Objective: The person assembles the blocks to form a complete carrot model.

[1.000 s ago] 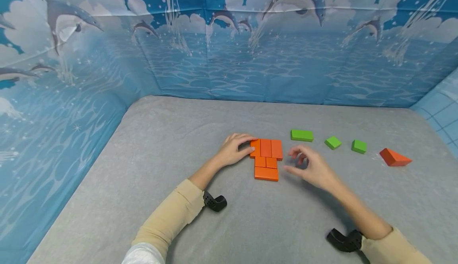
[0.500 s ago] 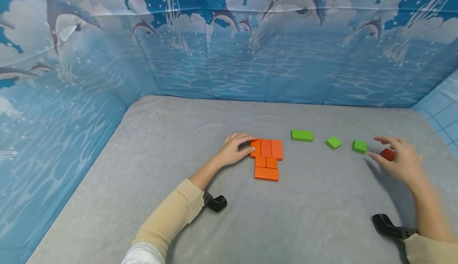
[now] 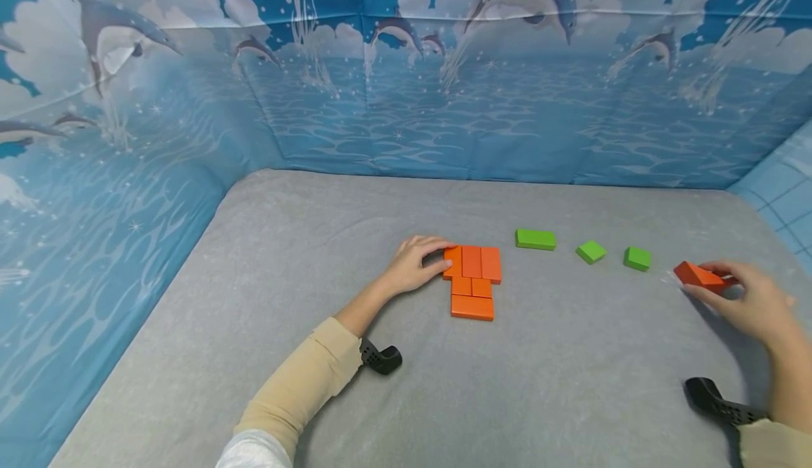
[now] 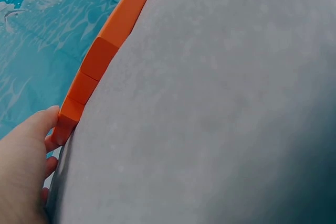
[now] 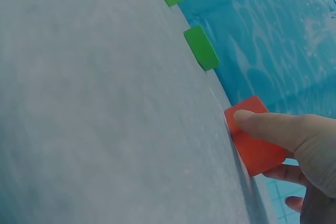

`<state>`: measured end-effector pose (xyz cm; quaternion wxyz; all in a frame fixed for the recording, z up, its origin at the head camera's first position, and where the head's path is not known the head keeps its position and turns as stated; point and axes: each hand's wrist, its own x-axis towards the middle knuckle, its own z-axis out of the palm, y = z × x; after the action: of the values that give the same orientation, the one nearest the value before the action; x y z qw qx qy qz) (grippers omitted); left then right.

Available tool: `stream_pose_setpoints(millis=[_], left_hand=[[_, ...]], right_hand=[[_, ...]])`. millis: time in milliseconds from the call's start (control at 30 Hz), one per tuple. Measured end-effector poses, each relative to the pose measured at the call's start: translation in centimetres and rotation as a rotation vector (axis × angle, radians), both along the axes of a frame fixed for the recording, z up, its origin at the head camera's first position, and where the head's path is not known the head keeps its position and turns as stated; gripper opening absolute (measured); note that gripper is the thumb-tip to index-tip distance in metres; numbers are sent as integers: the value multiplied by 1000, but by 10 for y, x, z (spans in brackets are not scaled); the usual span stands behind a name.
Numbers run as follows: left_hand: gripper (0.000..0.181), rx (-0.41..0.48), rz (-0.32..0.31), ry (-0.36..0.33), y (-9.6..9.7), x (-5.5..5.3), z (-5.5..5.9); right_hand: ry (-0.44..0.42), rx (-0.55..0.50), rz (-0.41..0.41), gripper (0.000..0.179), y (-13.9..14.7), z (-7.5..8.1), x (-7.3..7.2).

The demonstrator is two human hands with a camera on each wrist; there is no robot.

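Observation:
Several flat orange blocks [image 3: 472,307] lie side by side in a T-like shape on the grey cloth. My left hand [image 3: 411,268] holds the leftmost orange block [image 3: 453,262] of the wide far row, index finger at its far edge and thumb on its near side. In the left wrist view, the thumb and fingers meet the end of the orange row [image 4: 107,51]. Far to the right, my right hand [image 3: 751,302] grips a red-orange triangular block [image 3: 696,278] between thumb and fingers. The right wrist view shows the thumb flat on that triangular block [image 5: 257,148], whose underside is close to the cloth.
A long green block [image 3: 536,239] and two small green blocks, one [image 3: 591,252] turned at an angle and the other [image 3: 637,259] farther right, lie between the hands. Behind the grey cloth [image 3: 355,207] rises a blue dolphin-print curtain [image 3: 406,101].
My right hand has travelled right from beside the orange blocks, over the triangular block, and now grips it. The left hand has stayed in place.

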<state>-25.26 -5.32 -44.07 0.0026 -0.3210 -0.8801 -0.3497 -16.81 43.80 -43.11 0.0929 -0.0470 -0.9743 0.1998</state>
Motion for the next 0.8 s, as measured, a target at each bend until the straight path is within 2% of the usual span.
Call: stream_pose_setpoints(millis=[267,367,433,533,633,733,800], left_hand=[[38,-12,4,4,0,0,-1],[38,-22,5,2,0,0,-1],[38,-22,5,-3,1,1,0],[38,-24,9,-7,1,1,0],[38,-20,13,-11,0,1,1],[38,-16,16,-9,-1,1,1],[38,-14,18,-9,-1,1,1]], right_hand=[[15,-23,-17,64,-3,-1,1],[32,-20,-19,64,-1,-7,-7],[61,-36,11,64,-3,-12,-17],[137,-51,93,61,-25,-13,-28],[216,-103,259,51,-77,10,-25],[315,-119,447,46,-137,38,-13],[363,-116,549,45,-169,48,-7]])
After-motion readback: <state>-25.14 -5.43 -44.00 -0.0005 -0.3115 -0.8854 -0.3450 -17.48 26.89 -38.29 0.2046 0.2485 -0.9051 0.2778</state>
